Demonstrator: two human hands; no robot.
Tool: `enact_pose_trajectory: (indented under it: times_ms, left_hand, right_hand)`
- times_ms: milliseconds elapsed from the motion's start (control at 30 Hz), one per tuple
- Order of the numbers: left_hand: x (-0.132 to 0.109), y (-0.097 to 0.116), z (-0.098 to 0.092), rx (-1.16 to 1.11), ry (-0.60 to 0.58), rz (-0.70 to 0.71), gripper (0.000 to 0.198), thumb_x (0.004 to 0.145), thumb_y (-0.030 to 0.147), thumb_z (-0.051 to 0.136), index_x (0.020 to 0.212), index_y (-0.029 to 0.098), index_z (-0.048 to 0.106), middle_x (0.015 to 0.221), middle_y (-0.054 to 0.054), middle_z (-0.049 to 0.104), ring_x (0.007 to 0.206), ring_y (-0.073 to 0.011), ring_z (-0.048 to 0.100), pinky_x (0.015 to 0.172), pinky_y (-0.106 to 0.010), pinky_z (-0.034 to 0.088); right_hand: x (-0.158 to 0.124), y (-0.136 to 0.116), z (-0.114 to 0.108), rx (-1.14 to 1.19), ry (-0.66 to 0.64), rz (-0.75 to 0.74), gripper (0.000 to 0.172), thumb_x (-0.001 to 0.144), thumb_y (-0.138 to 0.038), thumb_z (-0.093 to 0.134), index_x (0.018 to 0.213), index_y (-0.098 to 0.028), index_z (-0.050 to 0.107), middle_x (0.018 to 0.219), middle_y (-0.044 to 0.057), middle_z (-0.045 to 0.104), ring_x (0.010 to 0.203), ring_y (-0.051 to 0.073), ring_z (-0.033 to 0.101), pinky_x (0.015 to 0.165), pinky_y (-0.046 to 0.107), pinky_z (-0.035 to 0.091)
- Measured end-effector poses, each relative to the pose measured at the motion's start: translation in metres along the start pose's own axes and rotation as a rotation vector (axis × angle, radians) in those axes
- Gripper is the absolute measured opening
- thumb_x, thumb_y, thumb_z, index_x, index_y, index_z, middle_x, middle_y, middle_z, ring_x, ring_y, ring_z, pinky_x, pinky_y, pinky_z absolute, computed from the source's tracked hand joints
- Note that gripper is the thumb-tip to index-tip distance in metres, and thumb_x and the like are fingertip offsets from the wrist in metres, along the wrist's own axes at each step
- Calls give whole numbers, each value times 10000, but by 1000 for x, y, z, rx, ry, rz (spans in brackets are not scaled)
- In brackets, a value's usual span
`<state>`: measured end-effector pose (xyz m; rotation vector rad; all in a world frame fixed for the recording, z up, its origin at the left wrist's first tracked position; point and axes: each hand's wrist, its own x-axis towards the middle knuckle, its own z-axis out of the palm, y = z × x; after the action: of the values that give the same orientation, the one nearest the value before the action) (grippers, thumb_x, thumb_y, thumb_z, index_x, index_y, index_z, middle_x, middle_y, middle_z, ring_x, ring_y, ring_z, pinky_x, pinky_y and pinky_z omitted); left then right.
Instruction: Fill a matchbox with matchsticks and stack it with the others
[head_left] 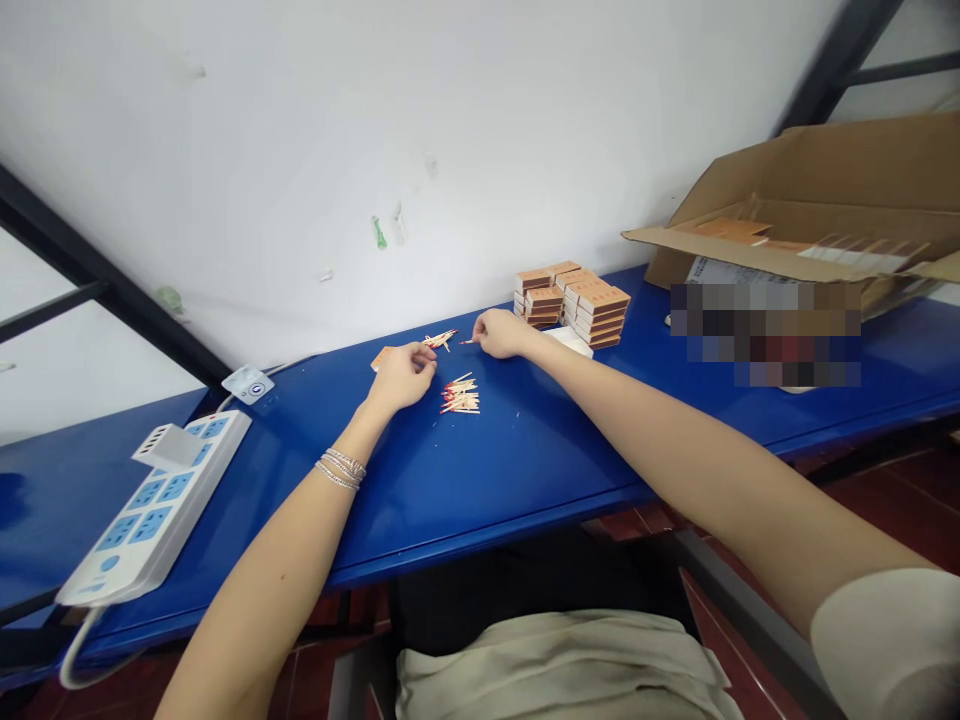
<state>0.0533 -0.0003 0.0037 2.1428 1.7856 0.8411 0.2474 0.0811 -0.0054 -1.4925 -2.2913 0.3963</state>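
My right hand (499, 333) pinches a red-headed match (466, 342) just above the blue table. My left hand (405, 375) has its fingers curled beside a small loose pile of matches (441, 341); whether anything is between its fingertips is hidden. Partly behind that hand sits an orange matchbox (381, 357). Nearer to me, a second pile of red-tipped matches (460, 395) lies on the table, most heads pointing left.
Stacked matchboxes (592, 305) stand by the wall, with a white object (571, 341) in front. At right is an open cardboard box (780, 200) with more boxes inside. A white power strip (161, 510) and a small white device (248, 383) lie at left.
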Motion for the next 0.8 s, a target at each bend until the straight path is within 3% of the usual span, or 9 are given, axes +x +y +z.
enact_pose_trajectory:
  times_ms: [200, 267, 433, 633, 800]
  left_hand:
    - [1, -5, 4, 136, 0, 43, 147, 751, 218, 601, 880, 194, 667, 830, -31, 735, 701, -168, 657, 715, -268, 499]
    - [2, -8, 5, 138, -3, 65, 147, 751, 226, 603, 878, 193, 670, 821, -32, 735, 688, -171, 655, 702, -267, 494]
    - [3, -9, 6, 124, 3, 75, 145, 733, 209, 618, 864, 198, 679, 798, -29, 732, 679, -176, 646, 696, -267, 483]
    - [4, -10, 4, 96, -73, 99, 200, 717, 176, 594, 879, 182, 710, 783, -39, 715, 665, -186, 624, 711, -288, 477]
    - [4, -12, 5, 54, -163, 191, 256, 704, 149, 536, 858, 183, 737, 774, -34, 680, 606, -151, 549, 687, -273, 470]
  right_hand:
    - [-16, -16, -14, 219, -332, -192, 159, 753, -214, 659, 853, -151, 764, 824, 36, 743, 722, 141, 629, 639, 205, 446]
    - [-17, -18, -12, 272, -381, -221, 132, 713, -209, 685, 807, -170, 769, 803, 16, 743, 720, 135, 628, 643, 199, 447]
    - [-17, -19, -10, 349, -328, -204, 129, 687, -213, 691, 782, -173, 768, 785, 8, 738, 708, 130, 622, 655, 204, 448]
    - [-21, -23, -12, 325, -380, -242, 147, 693, -259, 709, 786, -160, 764, 742, 7, 722, 687, 124, 599, 606, 197, 424]
    - [-11, -16, 4, 248, -81, -120, 170, 741, -247, 671, 847, -143, 752, 813, 37, 735, 727, 134, 627, 643, 205, 435]
